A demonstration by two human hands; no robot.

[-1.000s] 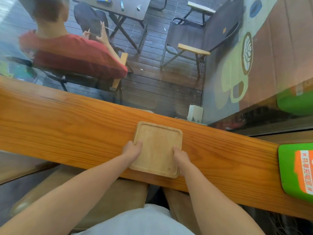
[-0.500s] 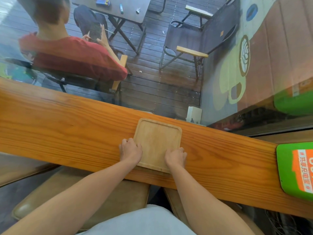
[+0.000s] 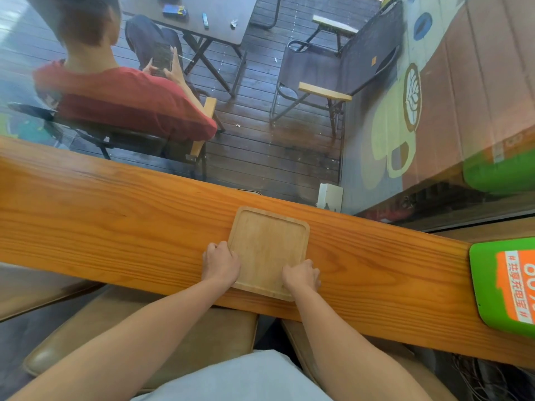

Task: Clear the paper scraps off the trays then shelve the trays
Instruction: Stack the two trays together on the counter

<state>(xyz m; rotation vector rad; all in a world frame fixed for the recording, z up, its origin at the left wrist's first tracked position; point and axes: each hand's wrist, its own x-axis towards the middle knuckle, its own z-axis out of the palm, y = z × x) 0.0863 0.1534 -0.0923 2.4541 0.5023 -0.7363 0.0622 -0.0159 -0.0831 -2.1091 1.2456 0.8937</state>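
A square wooden tray [image 3: 269,247] lies flat on the orange wooden counter [image 3: 115,221], its surface bare. The left hand [image 3: 220,263] curls over its near-left edge, and the right hand [image 3: 301,275] grips its near-right corner.

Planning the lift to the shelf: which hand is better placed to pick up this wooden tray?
Neither clearly: left hand grips the wooden tray at its left edge, right hand its near right corner. Probably lift with both.
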